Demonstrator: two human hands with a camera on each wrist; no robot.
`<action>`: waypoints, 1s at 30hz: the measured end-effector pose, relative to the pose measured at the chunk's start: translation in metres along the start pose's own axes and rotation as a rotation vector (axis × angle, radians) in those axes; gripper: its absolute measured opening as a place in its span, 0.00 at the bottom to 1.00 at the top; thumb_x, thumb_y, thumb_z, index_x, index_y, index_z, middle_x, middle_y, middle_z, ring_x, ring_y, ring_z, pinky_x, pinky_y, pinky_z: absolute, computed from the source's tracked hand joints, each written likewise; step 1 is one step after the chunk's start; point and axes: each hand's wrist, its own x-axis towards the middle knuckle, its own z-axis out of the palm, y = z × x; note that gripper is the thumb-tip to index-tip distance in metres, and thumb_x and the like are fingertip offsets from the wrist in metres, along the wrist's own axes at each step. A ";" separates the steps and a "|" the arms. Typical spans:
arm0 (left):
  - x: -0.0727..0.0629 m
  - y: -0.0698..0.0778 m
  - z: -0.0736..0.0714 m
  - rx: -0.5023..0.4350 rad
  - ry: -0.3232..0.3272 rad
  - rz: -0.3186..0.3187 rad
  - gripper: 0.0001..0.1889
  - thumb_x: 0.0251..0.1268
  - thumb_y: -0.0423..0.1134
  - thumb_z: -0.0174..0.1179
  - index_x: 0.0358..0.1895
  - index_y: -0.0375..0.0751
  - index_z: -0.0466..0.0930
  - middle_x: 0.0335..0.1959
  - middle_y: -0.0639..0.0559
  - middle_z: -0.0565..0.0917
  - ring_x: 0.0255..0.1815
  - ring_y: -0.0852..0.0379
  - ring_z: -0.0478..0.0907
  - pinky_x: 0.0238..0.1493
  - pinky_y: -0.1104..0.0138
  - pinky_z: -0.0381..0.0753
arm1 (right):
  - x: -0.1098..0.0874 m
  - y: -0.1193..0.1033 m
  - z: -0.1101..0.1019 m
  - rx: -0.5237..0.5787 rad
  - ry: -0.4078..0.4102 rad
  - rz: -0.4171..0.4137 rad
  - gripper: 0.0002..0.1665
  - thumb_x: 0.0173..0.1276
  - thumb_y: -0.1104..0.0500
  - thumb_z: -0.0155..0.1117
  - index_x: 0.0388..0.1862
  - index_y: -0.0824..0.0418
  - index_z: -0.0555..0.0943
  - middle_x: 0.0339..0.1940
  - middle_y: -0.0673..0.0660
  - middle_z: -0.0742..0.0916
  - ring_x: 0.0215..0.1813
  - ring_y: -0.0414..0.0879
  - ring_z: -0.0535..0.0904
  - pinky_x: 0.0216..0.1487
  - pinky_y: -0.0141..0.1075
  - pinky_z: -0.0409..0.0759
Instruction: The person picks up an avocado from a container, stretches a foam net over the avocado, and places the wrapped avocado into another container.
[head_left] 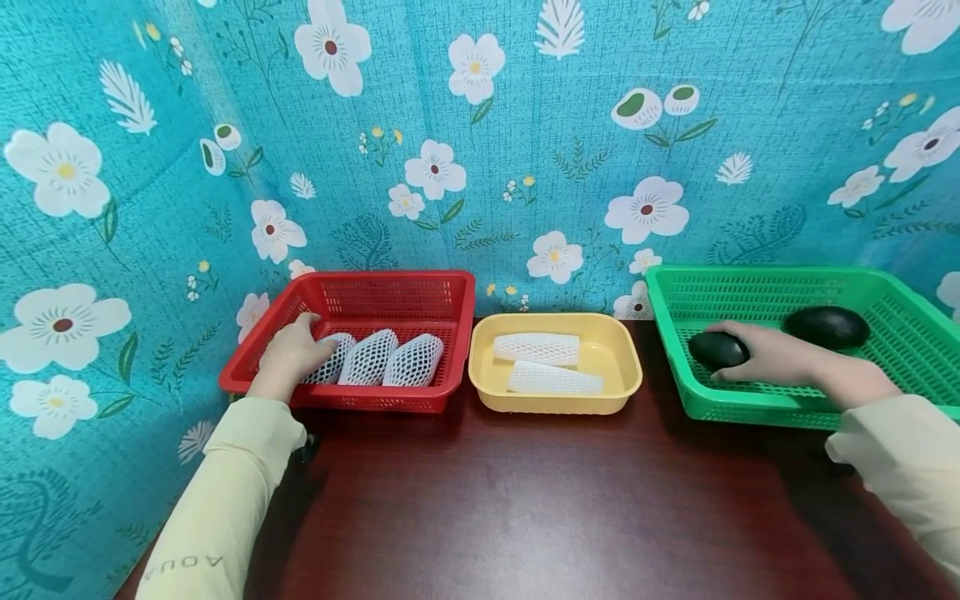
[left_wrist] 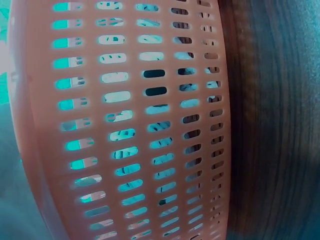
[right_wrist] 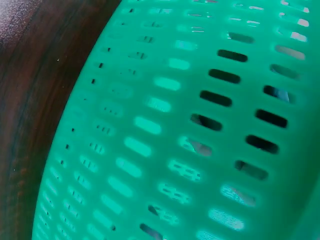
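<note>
My left hand (head_left: 291, 350) reaches into the red basket (head_left: 397, 403) at its left end, thumb beside the leftmost of three dark oval fruits in white foam nets (head_left: 367, 358). Its fingers are loosely spread. In the green basket (head_left: 750, 408), my right hand (head_left: 757, 350) grips a dark, smooth oval fruit, avocado-like (head_left: 718, 351), near the left wall. Another bare dark fruit (head_left: 827, 327) lies farther right. The left wrist view is filled by the slotted red basket wall (left_wrist: 135, 105), the right wrist view by the green basket wall (right_wrist: 165, 120); both hide the hands.
Between the baskets stands a shallow yellow tray (head_left: 555, 403) with two white foam net sleeves (head_left: 555, 377) in it. All three containers rest on a dark brown table (head_left: 525, 500). A blue flowered cloth (head_left: 525, 150) hangs behind and to the left.
</note>
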 end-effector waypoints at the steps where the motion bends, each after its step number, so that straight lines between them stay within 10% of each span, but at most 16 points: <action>1: -0.001 0.001 0.000 -0.011 0.012 0.007 0.48 0.64 0.41 0.69 0.80 0.30 0.50 0.69 0.25 0.68 0.63 0.26 0.70 0.57 0.33 0.74 | -0.001 -0.001 -0.001 0.007 0.002 -0.001 0.46 0.64 0.50 0.77 0.71 0.72 0.67 0.60 0.74 0.79 0.51 0.63 0.80 0.39 0.49 0.80; 16: -0.003 0.007 0.008 -0.022 0.095 0.171 0.42 0.63 0.41 0.70 0.78 0.36 0.59 0.69 0.30 0.71 0.65 0.29 0.71 0.56 0.34 0.75 | -0.017 -0.014 -0.013 -0.045 0.091 -0.003 0.47 0.65 0.47 0.76 0.73 0.70 0.66 0.64 0.76 0.77 0.57 0.69 0.79 0.44 0.58 0.80; 30: -0.012 0.030 0.014 0.006 0.110 0.294 0.39 0.67 0.47 0.67 0.78 0.42 0.61 0.66 0.34 0.74 0.64 0.34 0.72 0.58 0.37 0.76 | -0.031 -0.027 -0.024 -0.022 0.145 -0.003 0.46 0.64 0.46 0.77 0.73 0.63 0.67 0.56 0.70 0.82 0.47 0.59 0.82 0.33 0.46 0.77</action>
